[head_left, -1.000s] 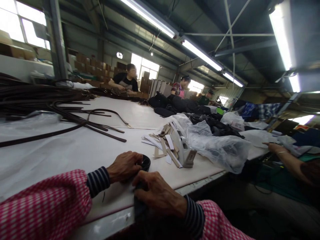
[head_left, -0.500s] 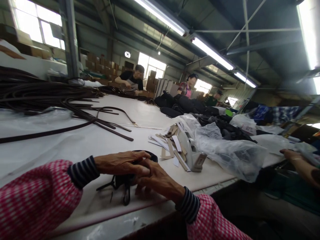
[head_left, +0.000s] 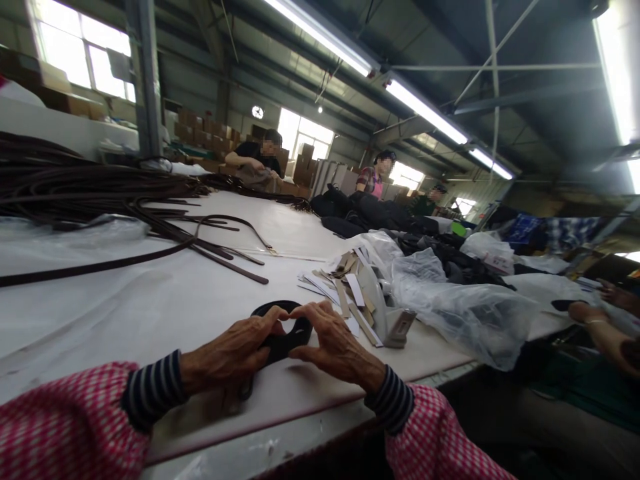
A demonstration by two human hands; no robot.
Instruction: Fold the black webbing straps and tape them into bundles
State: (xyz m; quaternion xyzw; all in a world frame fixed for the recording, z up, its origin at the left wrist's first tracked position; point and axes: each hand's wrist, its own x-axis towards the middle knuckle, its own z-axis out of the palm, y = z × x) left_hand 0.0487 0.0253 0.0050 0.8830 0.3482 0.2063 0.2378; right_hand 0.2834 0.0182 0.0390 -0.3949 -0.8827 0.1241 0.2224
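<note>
Low over the near part of the white table (head_left: 200,310), a black looped strap (head_left: 280,348) is held between my two hands. My left hand (head_left: 227,352) grips its left side, with thumb and fingers curled in. On its right side, my right hand (head_left: 333,341) pinches it, thumb below and fingers over the top. A rounded black band shows behind the fingertips, and part of the strap is hidden by them. Under my left hand, a thin dark end hangs close to the tabletop, partly blurred.
Long dark brown straps (head_left: 75,183) lie piled at the left. To the right are cut card strips (head_left: 350,293), a grey tool (head_left: 400,328), clear plastic bags (head_left: 465,313) and black goods (head_left: 370,207). A co-worker's arm (head_left: 600,327) reaches in at the right; others work farther back.
My hands have moved apart from their overlapped position, and each now holds one side of the black strap. The strap has turned and its dangling ends show less. The co-worker's hand now holds a dark piece.
</note>
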